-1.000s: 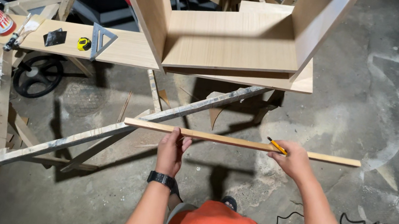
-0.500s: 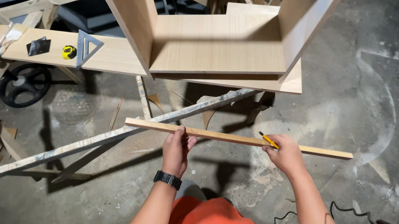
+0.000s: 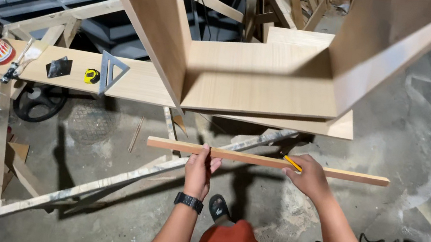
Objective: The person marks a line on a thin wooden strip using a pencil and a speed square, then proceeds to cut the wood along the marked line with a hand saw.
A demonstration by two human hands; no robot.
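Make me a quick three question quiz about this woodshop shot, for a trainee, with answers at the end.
1. True or false: both hands grip the wooden strip.
2. What does the right hand hold besides the strip?
A. a yellow pencil
B. a chisel
C. a brush
3. Which tool lies right beside the yellow tape measure on the bench?

Key
1. True: the left hand holds it near the middle, the right hand farther right.
2. A, the pencil.
3. The triangular square.
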